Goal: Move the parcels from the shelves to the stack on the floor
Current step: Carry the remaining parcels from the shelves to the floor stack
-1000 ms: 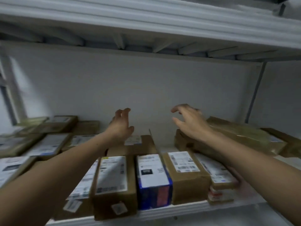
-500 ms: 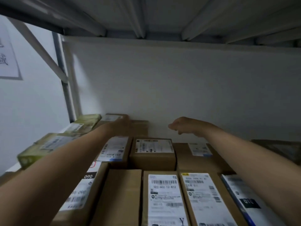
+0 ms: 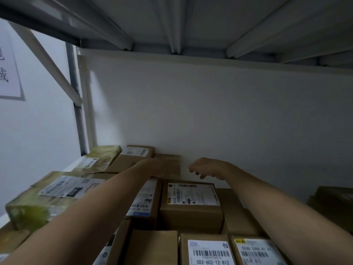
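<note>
Two bare arms reach deep into a metal rack (image 3: 76, 104) packed with cardboard parcels, none of them lifted from its place. The left hand (image 3: 160, 169) lies at a plain brown parcel (image 3: 170, 159) standing against the white back wall (image 3: 229, 121). Blur and dim light merge hand and cardboard, so it cannot be told whether the fingers grip the box. The right hand (image 3: 205, 167) hovers just right of that box, close to the wall, its fingers loosely curled downward and holding nothing. Between the two forearms sits a labelled parcel (image 3: 191, 205), its white barcode label facing up. Nearer the camera lies a front parcel (image 3: 206, 251) whose label reads 502-602-12-812. To the left, under the left forearm, lies a green-wrapped parcel (image 3: 38, 203) with a second green-wrapped parcel (image 3: 103, 155) behind it near the rack's upright. The ribbed underside of the upper shelf (image 3: 172, 22) fills the top of the view. A paper sign (image 3: 7, 64) hangs on the side wall at far left.
</note>
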